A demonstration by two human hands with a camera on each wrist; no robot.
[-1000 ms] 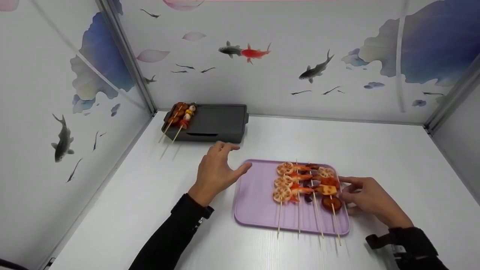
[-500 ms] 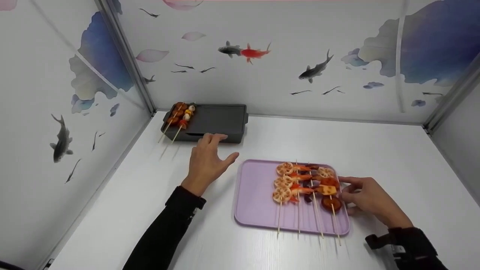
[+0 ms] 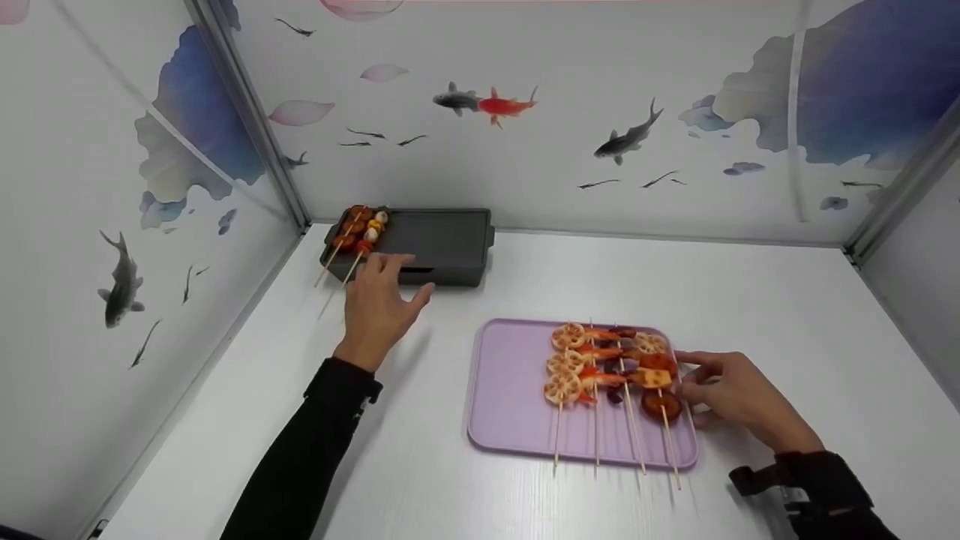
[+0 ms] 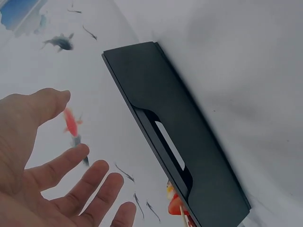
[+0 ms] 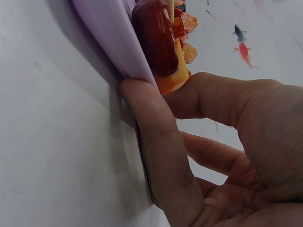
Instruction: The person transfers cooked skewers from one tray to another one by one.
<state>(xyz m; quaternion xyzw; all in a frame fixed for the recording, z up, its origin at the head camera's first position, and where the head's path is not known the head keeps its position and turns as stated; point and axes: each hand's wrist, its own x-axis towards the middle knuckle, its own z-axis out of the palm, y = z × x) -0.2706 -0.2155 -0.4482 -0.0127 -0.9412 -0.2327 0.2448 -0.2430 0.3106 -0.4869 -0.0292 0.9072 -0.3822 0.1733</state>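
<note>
My left hand hovers before the dark grey grill, near the stick ends of two skewers on its left side. Its fingers are spread and hold nothing; the left wrist view shows them apart from the grill's front. My right hand grips the right edge of a lilac tray, with thumb and finger at the rim. Across the tray's right half lie several skewers: lotus root slices, shrimp, a dark-and-orange one partly overlapped, and a mixed one with a brown round piece.
On the grill's left lie a skewer of brown round pieces and a mixed vegetable skewer. Grill and tray stand on a white table. White walls printed with fish and leaves close in the back and sides.
My left hand has moved left and farther back, from beside the tray to the front of the grill near the skewer sticks. My right hand has stayed at the tray's edge.
</note>
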